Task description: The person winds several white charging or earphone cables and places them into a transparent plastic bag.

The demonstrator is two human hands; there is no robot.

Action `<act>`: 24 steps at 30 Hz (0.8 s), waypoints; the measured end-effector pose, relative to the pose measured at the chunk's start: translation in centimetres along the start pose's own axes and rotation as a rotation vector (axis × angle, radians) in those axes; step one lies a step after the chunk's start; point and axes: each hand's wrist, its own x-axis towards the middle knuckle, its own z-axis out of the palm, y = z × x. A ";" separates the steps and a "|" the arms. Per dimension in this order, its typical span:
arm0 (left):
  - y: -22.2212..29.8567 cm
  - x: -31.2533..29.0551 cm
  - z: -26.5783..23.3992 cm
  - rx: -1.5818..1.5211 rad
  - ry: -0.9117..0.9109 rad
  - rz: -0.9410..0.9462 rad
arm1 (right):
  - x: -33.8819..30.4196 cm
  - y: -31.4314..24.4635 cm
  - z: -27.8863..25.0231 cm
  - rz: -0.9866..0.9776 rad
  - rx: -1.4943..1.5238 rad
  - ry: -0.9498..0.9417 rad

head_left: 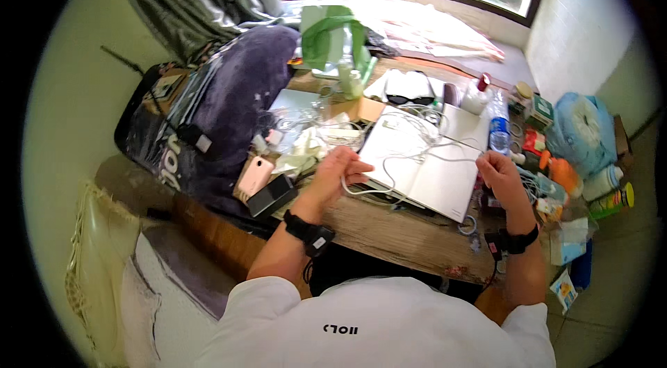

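At the centre of the wooden bench (389, 232), a white cable (410, 157) is held by both hands. The left hand (338, 172) is curled at nine o'clock of an open white notebook (424, 159), its fingers (354, 166) pressed together around a loop of the cable. The right hand (501, 175) is closed at three o'clock of the notebook, its fingers pinching the cable's other end, though the exact grip cannot be told. Between the hands, the cable is draped loosely across the notebook's blank pages. A black wristband (309, 231) is worn on the left wrist, and another is seen on the right.

At nine o'clock of the left hand, a pink phone (255, 175) and a black box (272, 195) are laid side by side. At twelve o'clock of the notebook, dark sunglasses (409, 99) are set on white cloth, and a green bag (332, 36) is stood further back. At one o'clock of the right hand, a clear water bottle (498, 125) is stood upright; an orange bottle (564, 172) is placed just at three o'clock.
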 end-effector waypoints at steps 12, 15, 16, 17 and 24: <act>-0.3 1.5 2.4 0.679 -0.359 -0.146 | 2.1 3.5 -3.6 -0.173 0.879 0.456; -0.5 0.6 2.7 0.734 -0.359 -0.020 | 3.0 3.1 -2.6 -0.260 1.029 0.456; -0.2 0.1 3.0 0.740 -0.339 -0.011 | 3.1 3.1 -1.9 -0.262 1.038 0.434; 0.2 -0.5 3.2 0.791 -0.358 -0.127 | 3.3 3.0 -1.1 -0.231 1.047 0.398; 0.1 -2.9 2.3 0.973 -0.531 -0.257 | 3.7 2.6 5.3 -0.181 1.137 0.093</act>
